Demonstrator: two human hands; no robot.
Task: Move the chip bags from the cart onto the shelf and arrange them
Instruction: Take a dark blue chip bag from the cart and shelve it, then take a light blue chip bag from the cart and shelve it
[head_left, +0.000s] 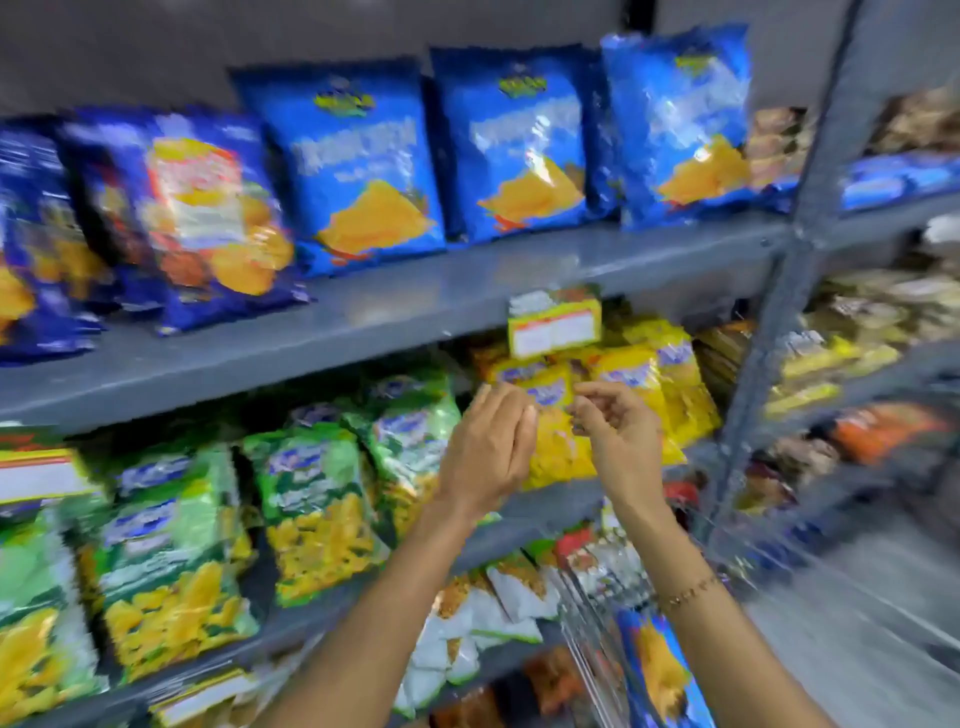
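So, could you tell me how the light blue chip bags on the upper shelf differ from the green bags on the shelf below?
The light blue chip bags stand upright in a neat row; the green bags lean back and overlap. The blue ones show one large orange triangular chip, the green ones many small yellow pieces. Both face forward on grey metal shelves.

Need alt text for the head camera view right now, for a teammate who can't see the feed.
Both bare hands, left hand and right hand, are raised empty in front of yellow bags on the middle shelf. Blue chip bags stand upright along the grey upper shelf, green bags sit lower left, and one blue bag remains in the wire cart at the bottom.
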